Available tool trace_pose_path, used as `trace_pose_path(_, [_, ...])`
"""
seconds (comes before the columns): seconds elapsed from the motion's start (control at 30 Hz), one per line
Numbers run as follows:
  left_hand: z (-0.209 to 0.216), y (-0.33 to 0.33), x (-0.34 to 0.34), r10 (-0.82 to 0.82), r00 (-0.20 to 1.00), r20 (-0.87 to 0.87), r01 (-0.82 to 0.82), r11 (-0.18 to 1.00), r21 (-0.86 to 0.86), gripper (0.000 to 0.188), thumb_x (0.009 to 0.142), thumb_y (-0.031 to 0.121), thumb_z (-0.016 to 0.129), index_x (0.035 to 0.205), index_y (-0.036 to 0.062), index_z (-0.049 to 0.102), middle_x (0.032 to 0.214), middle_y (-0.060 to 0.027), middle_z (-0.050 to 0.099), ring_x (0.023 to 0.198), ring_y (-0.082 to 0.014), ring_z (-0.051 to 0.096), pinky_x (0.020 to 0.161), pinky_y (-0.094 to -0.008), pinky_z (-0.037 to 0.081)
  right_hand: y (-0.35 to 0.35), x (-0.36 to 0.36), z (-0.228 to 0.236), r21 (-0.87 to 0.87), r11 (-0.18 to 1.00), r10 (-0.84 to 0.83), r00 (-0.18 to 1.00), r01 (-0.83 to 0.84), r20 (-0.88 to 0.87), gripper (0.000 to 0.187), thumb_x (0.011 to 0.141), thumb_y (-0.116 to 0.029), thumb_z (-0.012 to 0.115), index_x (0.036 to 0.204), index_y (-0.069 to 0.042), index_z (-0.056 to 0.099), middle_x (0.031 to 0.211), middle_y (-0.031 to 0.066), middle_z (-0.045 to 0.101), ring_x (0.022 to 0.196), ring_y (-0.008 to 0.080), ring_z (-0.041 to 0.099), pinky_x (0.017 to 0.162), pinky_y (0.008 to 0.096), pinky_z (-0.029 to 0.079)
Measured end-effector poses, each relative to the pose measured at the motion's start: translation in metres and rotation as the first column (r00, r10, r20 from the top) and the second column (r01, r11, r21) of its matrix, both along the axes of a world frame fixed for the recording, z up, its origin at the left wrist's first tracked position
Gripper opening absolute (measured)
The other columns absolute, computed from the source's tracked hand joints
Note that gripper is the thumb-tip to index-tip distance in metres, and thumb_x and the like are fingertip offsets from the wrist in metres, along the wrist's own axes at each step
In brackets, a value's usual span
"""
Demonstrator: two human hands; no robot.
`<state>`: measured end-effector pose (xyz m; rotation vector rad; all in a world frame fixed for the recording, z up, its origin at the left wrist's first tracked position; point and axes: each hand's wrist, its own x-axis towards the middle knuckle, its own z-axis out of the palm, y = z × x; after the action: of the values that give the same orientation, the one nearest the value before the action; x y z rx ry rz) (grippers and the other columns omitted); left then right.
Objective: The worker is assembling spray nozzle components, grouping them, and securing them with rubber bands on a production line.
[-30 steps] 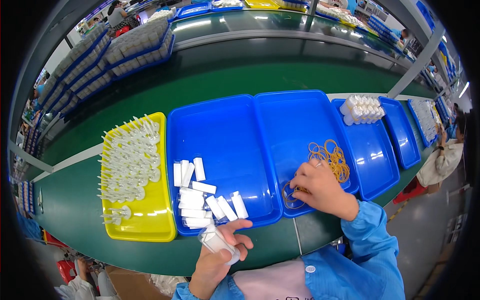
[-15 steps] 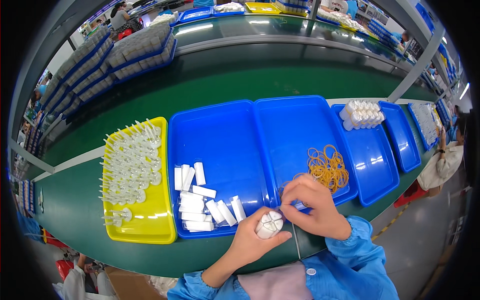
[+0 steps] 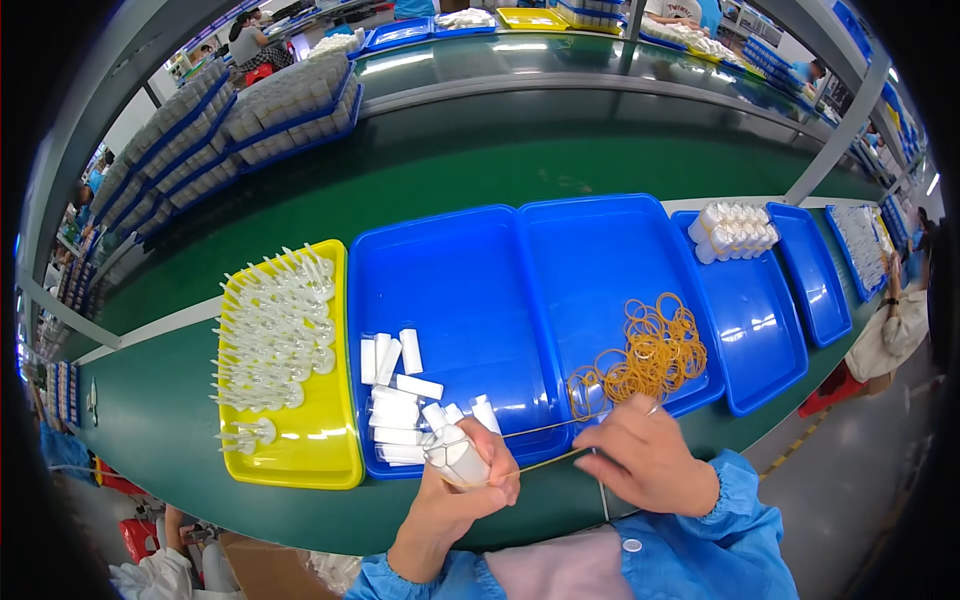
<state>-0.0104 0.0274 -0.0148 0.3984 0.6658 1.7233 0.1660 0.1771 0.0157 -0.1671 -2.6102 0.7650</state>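
My left hand (image 3: 447, 512) is closed around a bundle of white wedge-ended pieces (image 3: 458, 460), held upright with its segmented end facing up. A yellow-brown rubber band (image 3: 545, 463) runs taut in two strands from the bundle across to my right hand (image 3: 655, 462), whose bent fingers pull it to the right. Just behind the bundle, white blocks in clear sleeves (image 3: 395, 410) lie loose in a blue tray (image 3: 450, 260). Beyond my right hand, a heap of rubber bands (image 3: 660, 350) spreads over the front of a second blue tray (image 3: 590, 250).
At the left a yellow tray (image 3: 315, 450) holds rows of white stemmed parts (image 3: 275, 340). Banded white bundles (image 3: 733, 232) stand in a blue tray (image 3: 755, 340) on the right. Stacked trays of white parts (image 3: 290, 105) rise at the back left. Another person's arm (image 3: 890, 290) is at far right.
My left hand has moved left with the bundle and tilted it. My right hand has shifted slightly right and down, and the rubber band is now stretched between both hands.
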Motion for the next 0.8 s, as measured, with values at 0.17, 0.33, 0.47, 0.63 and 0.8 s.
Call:
trace_pose_path(0.17, [-0.032, -0.004, 0.004, -0.014, 0.962, 0.271, -0.016, 0.994, 0.109, 0.037, 0.082, 0.033, 0.075, 0.099, 0.0120, 0.051, 0.079, -0.0022, 0.048, 0.074, -0.0180, 0.051, 0.064, -0.0337, 0.043, -0.009, 0.004, -0.005, -0.862, 0.345, 0.162, 0.928, -0.372, -0.335, 0.009, 0.088, -0.009, 0.064, 0.082, -0.003, 0.069, 0.068, 0.0070, 0.062, 0.083, 0.0280, 0.063, 0.085, 0.0429, 0.051])
trace_pose_path(0.33, [-0.019, 0.001, 0.014, 0.115, 0.993, -0.038, -0.108, 0.983, 0.150, 0.050, 0.077, 0.043, 0.078, 0.100, 0.0074, 0.052, 0.076, -0.0047, 0.053, 0.072, -0.0181, 0.054, 0.064, -0.0326, 0.045, -0.017, 0.007, -0.032, -0.746, -0.577, -0.108, 0.936, -0.333, -0.335, 0.045, 0.093, -0.001, 0.050, 0.137, -0.009, 0.048, 0.131, 0.0191, 0.054, 0.088, 0.0321, 0.062, 0.081, 0.0419, 0.057])
trace_pose_path(0.47, [-0.009, 0.000, 0.015, 0.153, 0.940, -0.306, -0.121, 0.985, 0.123, 0.090, 0.081, 0.077, 0.049, 0.122, -0.0030, 0.050, 0.071, -0.0088, 0.059, 0.066, -0.0140, 0.057, 0.060, -0.0263, 0.045, -0.014, -0.006, -0.036, -0.876, -0.448, 0.068, 0.970, -0.180, -0.234, 0.062, 0.089, 0.005, 0.055, 0.146, -0.010, 0.036, 0.146, 0.0171, 0.040, 0.093, 0.0262, 0.062, 0.065, 0.0306, 0.059])
trace_pose_path(0.63, [-0.008, 0.005, 0.014, -0.007, 0.630, -0.776, -0.161, 0.977, -0.139, 0.107, 0.082, 0.084, 0.022, 0.140, -0.0051, 0.036, 0.076, -0.0107, 0.064, 0.070, -0.0146, 0.060, 0.061, -0.0266, 0.045, -0.030, -0.025, -0.015, -0.827, 0.539, 0.082, 0.987, -0.161, -0.139, 0.051, 0.086, -0.007, 0.068, 0.134, -0.010, 0.052, 0.121, 0.0120, 0.057, 0.090, 0.0192, 0.062, 0.066, 0.0262, 0.057])
trace_pose_path(0.8, [-0.022, 0.013, 0.014, 0.009, 0.631, -0.776, -0.071, 0.996, -0.046, 0.090, 0.089, 0.069, 0.033, 0.146, -0.0009, 0.029, 0.120, -0.0174, 0.056, 0.103, -0.0230, 0.060, 0.083, -0.0324, 0.048, -0.037, -0.026, -0.011, -0.130, 0.989, -0.087, 0.990, 0.073, -0.110, 0.040, 0.071, -0.010, 0.076, 0.109, -0.009, 0.063, 0.113, 0.0095, 0.059, 0.086, 0.0229, 0.061, 0.070, 0.0337, 0.053])
